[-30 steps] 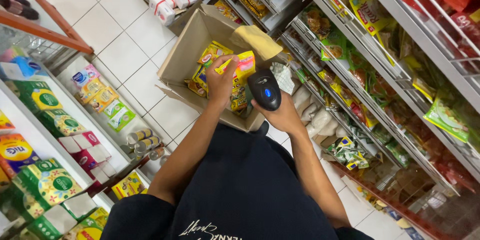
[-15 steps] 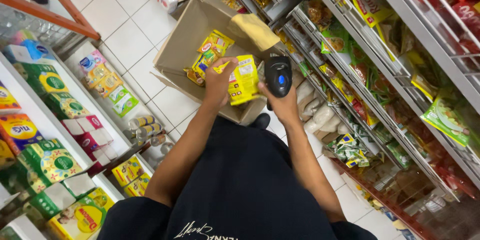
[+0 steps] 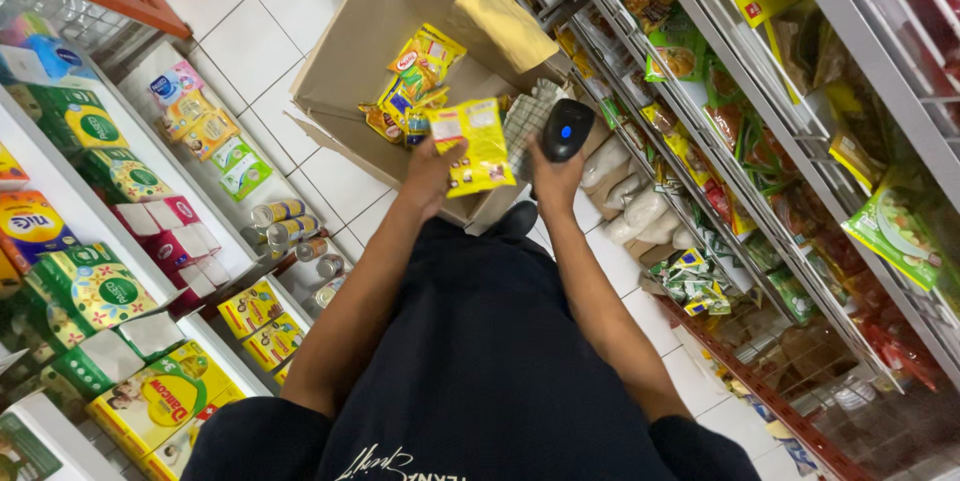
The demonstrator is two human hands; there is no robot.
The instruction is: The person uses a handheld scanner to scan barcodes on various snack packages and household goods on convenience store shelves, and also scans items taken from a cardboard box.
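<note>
The left hand [image 3: 432, 173] is grasping a yellow snack packet [image 3: 472, 144] by its left edge and holds it up flat in the air. The right hand [image 3: 556, 173] is wrapped around a black handheld scanner [image 3: 566, 129], just to the right of the packet, with a small blue light showing on its top. Both are held out in front of the person in the dark shirt [image 3: 480, 361], above the near edge of an open cardboard box [image 3: 345, 61] that sits on the white tiled floor [image 3: 250, 11]. More yellow packets [image 3: 415, 76] lie in the box. Shelves of snack bags [image 3: 720, 131] run along the right, and boxes and tins [image 3: 290, 226] sit on the low shelves at the left.

It looks like the packet is being scanned right now. For that, the scanner has to point at the packet's code, and the packet has to stay flat and steady, close to the scanner
</note>
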